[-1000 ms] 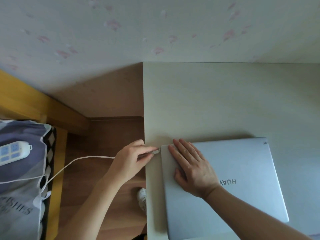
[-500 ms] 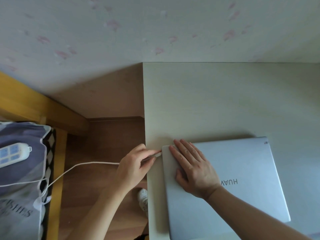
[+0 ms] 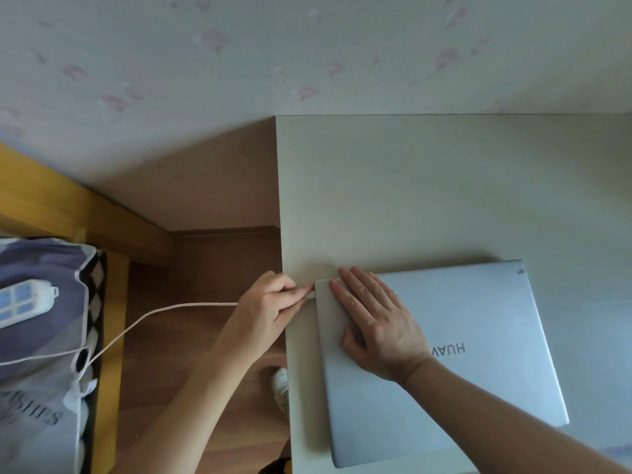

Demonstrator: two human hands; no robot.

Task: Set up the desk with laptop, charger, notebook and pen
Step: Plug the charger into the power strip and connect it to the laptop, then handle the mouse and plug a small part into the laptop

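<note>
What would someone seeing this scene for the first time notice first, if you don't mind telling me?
Most striking is the closed silver laptop lying on the pale desk, with the right hand pressed flat on its lid. At the laptop's left edge, the left hand pinches the charger plug, whose white cable trails off to the left above the wooden floor. Further left, a white power strip rests on purple bedding.

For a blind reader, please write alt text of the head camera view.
A left hand presses a white charger cable plug against the left edge of a closed silver laptop, while the right hand lies flat on its lid. The laptop sits on a pale desk; a white power strip lies at far left.
</note>
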